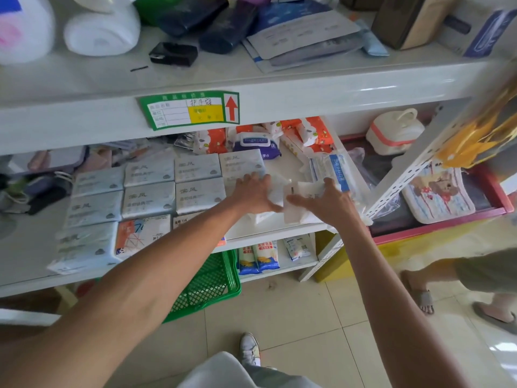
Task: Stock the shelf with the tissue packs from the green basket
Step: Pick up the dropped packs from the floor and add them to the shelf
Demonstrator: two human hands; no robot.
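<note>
On the middle shelf (274,228) lie several pale blue tissue packs (149,198) in rows. Both my hands are on white tissue packs at the shelf's right part. My left hand (253,193) lies flat with spread fingers on one white pack (275,191). My right hand (324,201) rests with spread fingers on the neighbouring white pack (293,214), which sits near the shelf's front edge. The green basket (208,284) stands on the floor below the shelf, partly hidden by my left forearm; its contents do not show.
Orange-and-white packs (313,133) and a purple wet-wipe pack (256,145) lie at the shelf's back. The upper shelf (279,93) with a green price label overhangs. A slanted perforated post (391,189) borders the right. Another person's sandalled feet (422,298) stand on the tiled floor.
</note>
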